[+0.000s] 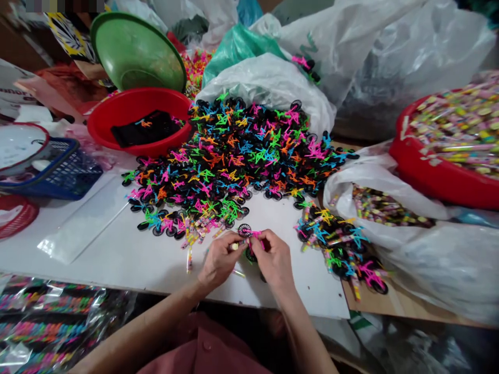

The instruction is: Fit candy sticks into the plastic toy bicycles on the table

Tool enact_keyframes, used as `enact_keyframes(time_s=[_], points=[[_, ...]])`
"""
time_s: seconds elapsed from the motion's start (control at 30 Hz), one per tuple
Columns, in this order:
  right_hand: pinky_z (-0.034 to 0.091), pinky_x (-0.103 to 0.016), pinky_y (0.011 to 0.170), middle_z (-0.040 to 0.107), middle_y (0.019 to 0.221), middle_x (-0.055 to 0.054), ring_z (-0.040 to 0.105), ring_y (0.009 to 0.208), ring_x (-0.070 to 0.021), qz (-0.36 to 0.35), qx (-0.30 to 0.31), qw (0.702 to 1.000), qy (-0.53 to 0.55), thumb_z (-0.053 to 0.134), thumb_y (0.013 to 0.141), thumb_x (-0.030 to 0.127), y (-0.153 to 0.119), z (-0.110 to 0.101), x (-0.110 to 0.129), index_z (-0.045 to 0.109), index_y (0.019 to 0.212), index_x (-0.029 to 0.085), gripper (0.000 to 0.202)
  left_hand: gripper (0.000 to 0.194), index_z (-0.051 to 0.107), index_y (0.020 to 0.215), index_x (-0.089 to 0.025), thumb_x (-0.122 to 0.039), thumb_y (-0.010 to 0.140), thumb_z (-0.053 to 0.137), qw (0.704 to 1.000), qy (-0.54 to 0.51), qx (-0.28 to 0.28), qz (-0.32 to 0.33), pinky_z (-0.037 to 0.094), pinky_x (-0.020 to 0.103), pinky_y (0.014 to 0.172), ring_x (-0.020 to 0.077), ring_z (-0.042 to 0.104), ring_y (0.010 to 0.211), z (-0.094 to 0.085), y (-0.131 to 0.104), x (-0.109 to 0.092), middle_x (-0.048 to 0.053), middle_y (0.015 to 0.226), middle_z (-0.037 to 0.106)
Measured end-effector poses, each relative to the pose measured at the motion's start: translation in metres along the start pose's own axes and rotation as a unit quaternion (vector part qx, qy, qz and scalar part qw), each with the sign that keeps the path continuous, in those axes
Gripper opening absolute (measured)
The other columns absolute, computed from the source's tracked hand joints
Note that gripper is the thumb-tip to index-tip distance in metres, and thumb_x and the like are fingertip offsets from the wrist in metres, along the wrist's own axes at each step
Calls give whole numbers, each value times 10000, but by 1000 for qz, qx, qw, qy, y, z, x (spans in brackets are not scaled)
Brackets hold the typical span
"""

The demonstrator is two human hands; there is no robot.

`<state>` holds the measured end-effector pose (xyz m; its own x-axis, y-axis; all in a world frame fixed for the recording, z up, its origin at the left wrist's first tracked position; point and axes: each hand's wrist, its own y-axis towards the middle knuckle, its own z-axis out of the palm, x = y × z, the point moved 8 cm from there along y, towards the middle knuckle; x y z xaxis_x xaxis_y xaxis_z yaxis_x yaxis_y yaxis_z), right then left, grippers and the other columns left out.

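Note:
Above the front of the white table, both hands meet at a small pink toy bicycle (256,234) with black spoked wheels. My right hand (273,257) pinches its pink frame. My left hand (220,259) is closed around a short pale printed candy tube (234,246), its end showing beside the bicycle; my fingers partly hide where the two meet. Beyond my hands lies a large heap of toy bicycles (241,150) in mixed bright colours. Several printed tubes (189,259) lie loose by its near edge. To the right is a smaller pile of bicycles with tubes (335,241).
A red basin (97,130) with a black item and a green basin (136,52) stand back left, near a blue basket (74,171). At right are a red tub (413,171) and a white bag (448,270), both holding tubes. Packed bicycles (50,322) lie lower left.

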<state>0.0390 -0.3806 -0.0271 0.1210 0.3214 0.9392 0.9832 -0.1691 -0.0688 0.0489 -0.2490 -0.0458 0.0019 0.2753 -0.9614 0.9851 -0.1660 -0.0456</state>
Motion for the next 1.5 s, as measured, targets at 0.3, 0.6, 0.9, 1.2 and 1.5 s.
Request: enact_keyframes(time_s=[0.3, 0.6, 0.9, 1.2, 1.5], points=[[436, -339, 660, 632, 794, -65, 570, 736, -225, -89, -87, 926, -356, 536, 801, 413, 25, -142, 42, 657, 846, 220, 232, 311, 648, 1033, -199, -342, 763, 593, 991, -101, 3, -92, 434, 253, 641, 146, 561, 718, -3, 22, -4, 47, 892, 654], [440, -327, 719, 511, 1134, -144, 501, 977, -259, -144, -40, 844, -515, 452, 796, 103, 153, -30, 13, 505, 1192, 160, 404, 285, 610, 947, -130, -315, 730, 628, 951, -255, 57, -164, 280, 189, 468, 62, 398, 495, 15, 27, 6, -38, 560, 506], [452, -323, 911, 515, 1234, -125, 472, 1148, -208, -377, 19, 843, -383, 380, 907, 141, 50, -3, 13, 563, 1125, 168, 286, 322, 593, 803, -108, -406, 707, 668, 908, -370, 36, -195, 240, 174, 410, 33, 370, 452, 22, 62, 15, -10, 628, 537], [526, -361, 824, 629, 1035, -90, 583, 1002, -199, -352, 1, 927, -128, 483, 860, 163, 22, 0, 46, 610, 1003, 195, 194, 294, 571, 775, -134, -294, 608, 751, 873, -440, -7, -209, 254, 153, 399, 30, 401, 428, -8, 56, 13, -32, 595, 553], [499, -302, 660, 641, 895, -64, 604, 760, -180, -44, -73, 991, -105, 541, 797, 361, 43, -37, -10, 624, 957, 176, 258, 291, 590, 819, -120, -350, 668, 685, 940, -282, -51, -183, 271, 164, 411, 42, 398, 445, -36, 26, 38, -16, 598, 564]])
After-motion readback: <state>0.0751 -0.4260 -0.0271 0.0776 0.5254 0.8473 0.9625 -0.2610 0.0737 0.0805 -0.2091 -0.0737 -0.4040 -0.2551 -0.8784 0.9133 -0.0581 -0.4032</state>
